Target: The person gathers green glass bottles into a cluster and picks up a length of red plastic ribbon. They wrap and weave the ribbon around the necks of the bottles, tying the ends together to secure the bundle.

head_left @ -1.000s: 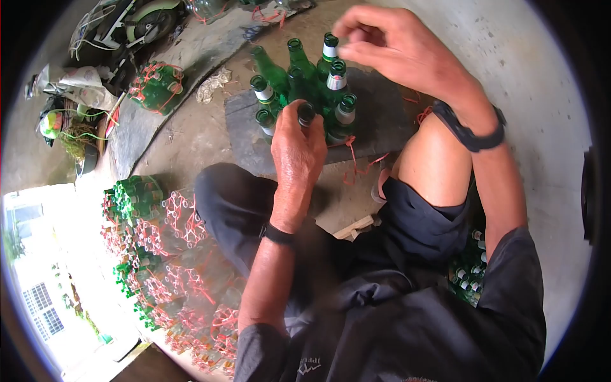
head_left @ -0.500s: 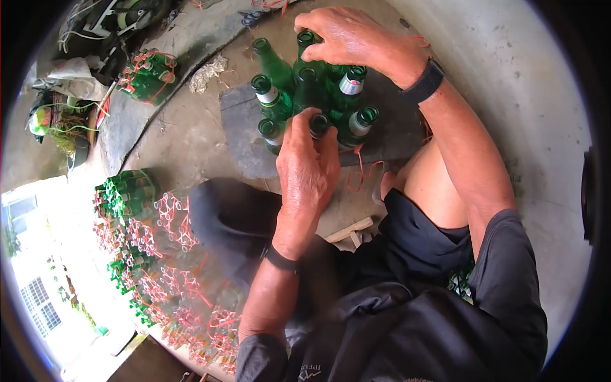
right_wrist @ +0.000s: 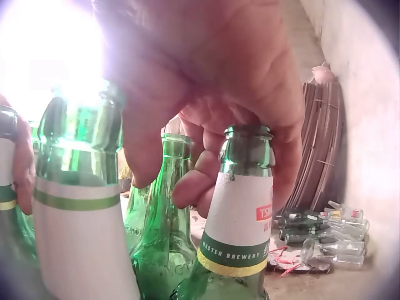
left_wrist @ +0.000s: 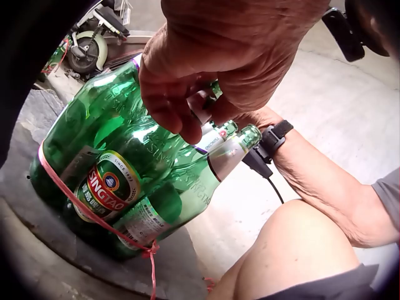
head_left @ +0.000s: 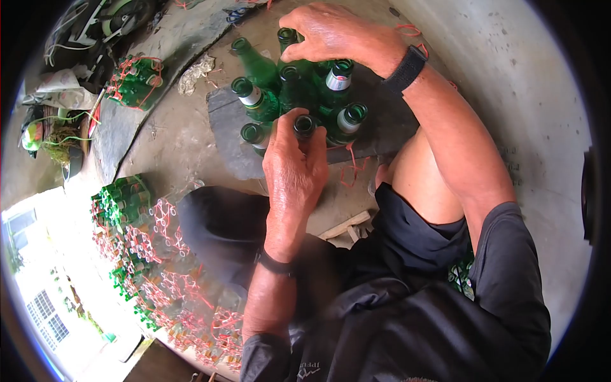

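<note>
Green beer bottles stand upright in a tight cluster on a dark mat. My left hand grips the neck of the nearest bottle, thumb and fingers curled round it. Across the far side reaches my right hand, its fingers curled about the bottle necks there; a white-labelled neck shows against them in the right wrist view. Low around the bottles runs a red string, knotted in front with a loose tail hanging. One bottle bears a Tsingtao label. The right palm hides some necks.
Another tied bottle bundle sits on the floor to the left. Many string-tied bottles are massed at lower left. A wooden piece lies between the legs. A pale wall rises on the right; a motorbike stands behind.
My right hand has come from the raised right side down onto the far bottle necks, moving left. The right-hand bottles have shifted a little. My left hand keeps its grip on the near neck.
</note>
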`<state>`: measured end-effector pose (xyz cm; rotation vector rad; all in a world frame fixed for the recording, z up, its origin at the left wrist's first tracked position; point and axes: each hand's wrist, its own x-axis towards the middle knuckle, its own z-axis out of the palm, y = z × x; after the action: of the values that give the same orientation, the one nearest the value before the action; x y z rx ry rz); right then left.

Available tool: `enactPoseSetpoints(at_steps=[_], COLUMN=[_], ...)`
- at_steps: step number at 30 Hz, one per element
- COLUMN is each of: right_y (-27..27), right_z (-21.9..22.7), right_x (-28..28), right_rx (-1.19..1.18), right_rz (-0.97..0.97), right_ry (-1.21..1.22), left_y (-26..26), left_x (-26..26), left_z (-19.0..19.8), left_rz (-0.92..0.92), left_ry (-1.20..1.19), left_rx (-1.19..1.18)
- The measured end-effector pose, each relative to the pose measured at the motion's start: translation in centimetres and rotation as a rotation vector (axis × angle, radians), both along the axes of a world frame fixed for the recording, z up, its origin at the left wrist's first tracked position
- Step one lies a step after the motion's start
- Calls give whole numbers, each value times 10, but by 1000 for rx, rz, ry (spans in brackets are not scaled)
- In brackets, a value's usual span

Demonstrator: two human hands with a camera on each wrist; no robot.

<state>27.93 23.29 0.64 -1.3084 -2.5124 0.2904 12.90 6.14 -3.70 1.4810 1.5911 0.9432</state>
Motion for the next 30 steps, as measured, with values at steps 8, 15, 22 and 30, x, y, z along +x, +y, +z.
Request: enactPoseSetpoints(at_steps=[8,15,22,30], right_y=[-4,2,13,20], right_z=[-1,-4,-24,-31], right_x=[2,-1,-4,-8], right_rx=[-54,-43,25,56], right_rz=[-58,-33,-28,-63], right_ry=[42,46,32,44], left_y=[0,2,2,-2], left_x=[0,0,-1,-1], left_z=[-5,2,-3,-2], left_rz=[14,-3,-5,-1], left_ry=[1,31,70,96], left_rx=[-15,-79,-26,37])
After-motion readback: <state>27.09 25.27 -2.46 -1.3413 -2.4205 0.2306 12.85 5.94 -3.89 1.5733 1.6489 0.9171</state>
